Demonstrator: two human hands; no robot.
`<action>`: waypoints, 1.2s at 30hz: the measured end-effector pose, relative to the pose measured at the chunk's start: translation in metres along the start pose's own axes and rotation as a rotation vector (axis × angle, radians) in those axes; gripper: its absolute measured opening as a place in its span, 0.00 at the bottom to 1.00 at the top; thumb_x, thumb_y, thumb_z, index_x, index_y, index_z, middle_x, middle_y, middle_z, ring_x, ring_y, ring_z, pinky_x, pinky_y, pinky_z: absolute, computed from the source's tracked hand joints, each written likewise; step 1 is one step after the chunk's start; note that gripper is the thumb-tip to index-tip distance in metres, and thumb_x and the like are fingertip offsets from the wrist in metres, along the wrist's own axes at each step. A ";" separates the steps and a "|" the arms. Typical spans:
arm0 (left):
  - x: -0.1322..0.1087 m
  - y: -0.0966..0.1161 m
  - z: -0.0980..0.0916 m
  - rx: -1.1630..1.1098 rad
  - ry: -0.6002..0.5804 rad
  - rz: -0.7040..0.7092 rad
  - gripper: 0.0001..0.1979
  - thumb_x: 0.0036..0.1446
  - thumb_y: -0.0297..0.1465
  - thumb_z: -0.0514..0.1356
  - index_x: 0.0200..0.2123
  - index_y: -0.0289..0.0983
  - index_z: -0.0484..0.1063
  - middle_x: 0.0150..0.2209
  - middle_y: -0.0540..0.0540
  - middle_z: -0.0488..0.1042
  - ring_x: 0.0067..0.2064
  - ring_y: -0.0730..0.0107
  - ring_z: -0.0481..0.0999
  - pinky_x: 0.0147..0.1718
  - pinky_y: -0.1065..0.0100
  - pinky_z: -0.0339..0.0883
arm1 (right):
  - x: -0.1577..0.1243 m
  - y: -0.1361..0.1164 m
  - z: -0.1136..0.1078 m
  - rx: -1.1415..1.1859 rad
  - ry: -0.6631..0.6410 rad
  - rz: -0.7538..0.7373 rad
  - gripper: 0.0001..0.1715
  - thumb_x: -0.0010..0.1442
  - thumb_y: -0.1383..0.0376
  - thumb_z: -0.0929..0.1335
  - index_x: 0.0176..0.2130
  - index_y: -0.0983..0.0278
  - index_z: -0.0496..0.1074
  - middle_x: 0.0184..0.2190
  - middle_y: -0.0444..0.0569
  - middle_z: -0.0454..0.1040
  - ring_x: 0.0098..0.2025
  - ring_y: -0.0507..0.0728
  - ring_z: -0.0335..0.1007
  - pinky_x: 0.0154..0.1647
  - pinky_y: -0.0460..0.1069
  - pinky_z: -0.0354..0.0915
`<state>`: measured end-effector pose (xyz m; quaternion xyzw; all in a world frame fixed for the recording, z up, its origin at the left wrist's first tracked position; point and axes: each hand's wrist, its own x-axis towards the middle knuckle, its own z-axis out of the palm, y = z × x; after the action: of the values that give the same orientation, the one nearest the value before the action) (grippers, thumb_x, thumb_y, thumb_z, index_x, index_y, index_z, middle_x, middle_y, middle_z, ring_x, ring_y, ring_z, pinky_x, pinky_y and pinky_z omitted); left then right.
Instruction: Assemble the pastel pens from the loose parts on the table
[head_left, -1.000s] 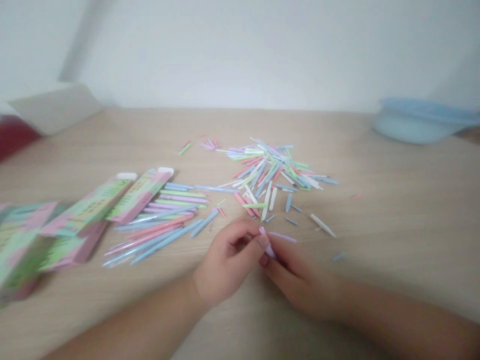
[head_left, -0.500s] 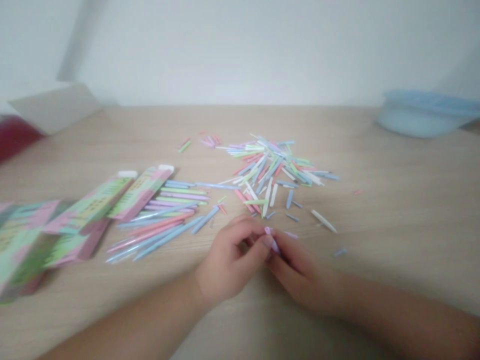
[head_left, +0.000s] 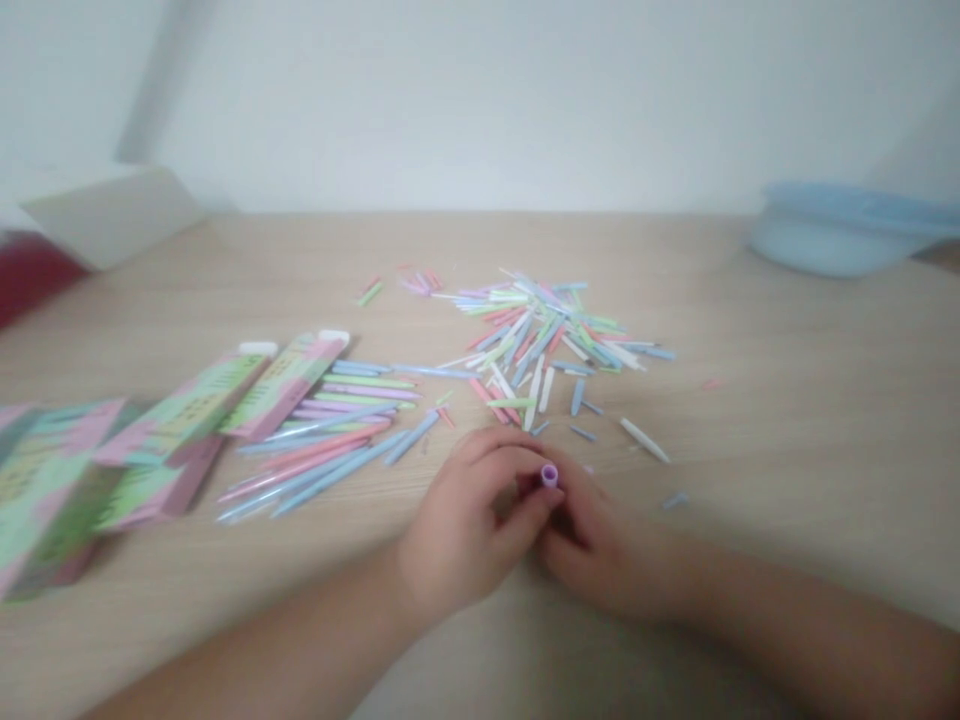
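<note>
A small purple pen tube [head_left: 550, 476] points its hollow round end up toward me. My left hand [head_left: 480, 510] is closed, pinching the tube between thumb and forefinger. Pressed against it, my right hand [head_left: 600, 535] has its fingers closed around the tube's lower part, which is mostly hidden. Just beyond the hands is a loose pile of short pastel pen parts [head_left: 536, 335] in white, blue, green, pink and purple. Left of the hands, assembled-looking pastel pens [head_left: 330, 440] lie side by side.
Several pastel printed boxes [head_left: 187, 410] lie at the left, some stacked. At the back left are a pale open box flap [head_left: 112, 215] and a red object [head_left: 34, 275]. A light blue basin [head_left: 840, 235] stands back right. Single parts, including a white one [head_left: 645, 440], lie scattered on the wooden table [head_left: 787, 420].
The purple tube has been tipped so its open end faces me, and both hands have shifted slightly right. The pile, pens and boxes stay put.
</note>
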<state>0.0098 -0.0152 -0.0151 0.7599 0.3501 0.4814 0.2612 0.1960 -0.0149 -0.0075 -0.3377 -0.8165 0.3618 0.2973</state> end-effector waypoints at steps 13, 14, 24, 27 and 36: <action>-0.009 0.000 -0.006 -0.168 0.021 -0.190 0.12 0.77 0.37 0.47 0.45 0.39 0.66 0.38 0.47 0.68 0.41 0.66 0.69 0.43 0.64 0.62 | 0.015 0.022 -0.049 -0.454 0.064 0.079 0.09 0.68 0.64 0.67 0.48 0.61 0.71 0.45 0.52 0.74 0.45 0.60 0.71 0.47 0.55 0.68; -0.008 0.000 -0.008 -0.144 -0.005 -0.176 0.14 0.77 0.38 0.46 0.43 0.39 0.66 0.36 0.48 0.67 0.39 0.66 0.68 0.41 0.64 0.61 | 0.016 0.021 -0.049 -0.490 0.013 0.069 0.10 0.67 0.65 0.67 0.49 0.62 0.72 0.46 0.53 0.75 0.46 0.61 0.71 0.48 0.56 0.67; 0.001 -0.006 -0.011 -0.049 -0.163 -0.213 0.23 0.74 0.45 0.49 0.27 0.38 0.62 0.27 0.51 0.61 0.32 0.67 0.62 0.34 0.64 0.54 | 0.013 0.017 -0.039 -0.806 -0.177 -0.019 0.16 0.75 0.66 0.60 0.42 0.65 0.76 0.43 0.57 0.77 0.49 0.64 0.72 0.55 0.60 0.66; -0.001 -0.009 -0.009 -0.082 -0.156 -0.244 0.27 0.73 0.49 0.46 0.28 0.38 0.65 0.27 0.50 0.63 0.32 0.67 0.63 0.34 0.64 0.56 | 0.013 0.013 -0.039 -0.762 -0.126 -0.055 0.15 0.75 0.66 0.60 0.44 0.65 0.75 0.43 0.57 0.77 0.48 0.64 0.72 0.54 0.60 0.66; -0.006 -0.027 -0.004 -0.158 -0.121 -0.343 0.32 0.73 0.52 0.39 0.28 0.37 0.67 0.24 0.50 0.62 0.27 0.68 0.62 0.28 0.67 0.57 | 0.005 0.011 -0.024 0.263 0.250 0.056 0.09 0.73 0.57 0.65 0.45 0.60 0.67 0.34 0.45 0.78 0.32 0.52 0.76 0.34 0.48 0.72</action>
<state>-0.0034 -0.0031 -0.0366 0.6937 0.4191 0.4093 0.4189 0.2148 0.0036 -0.0012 -0.3607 -0.7092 0.4287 0.4279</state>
